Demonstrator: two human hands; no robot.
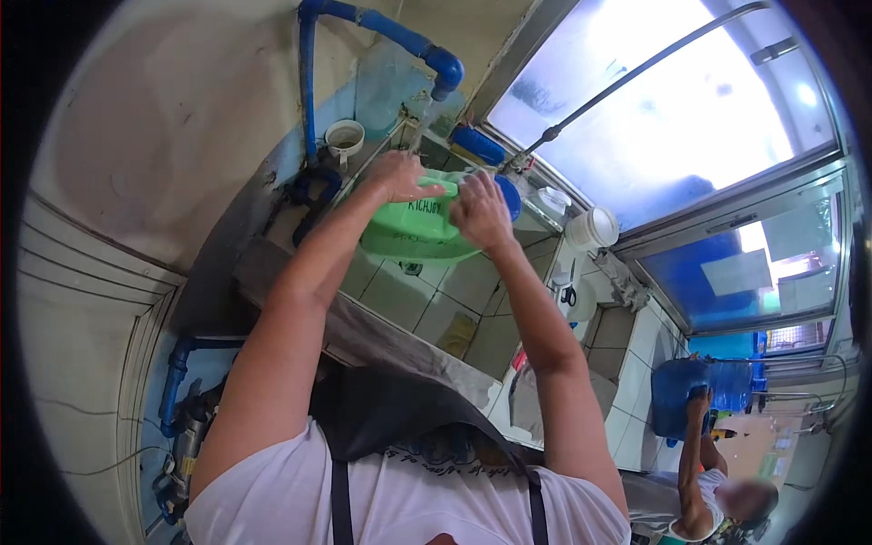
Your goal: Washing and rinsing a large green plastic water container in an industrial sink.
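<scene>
A green translucent plastic container (415,235) with handwriting on its side is held tilted over a tiled sink (395,293). My left hand (396,178) grips its far upper edge, the thumb lying along the top. Against the container's right end, my right hand (482,212) has curled fingers; whether they hold something is hidden. Water (424,126) pours from a blue pipe spout (447,75) down beside my left hand. A round blue plastic piece (507,197) shows just past my right hand.
A white mug (345,139) stands on the left ledge. A blue brush (478,144) lies behind the sink. To the right are a white tub (591,228) and black-handled scissors (569,294). Farther right, another person (702,463) handles a large blue water container (680,398).
</scene>
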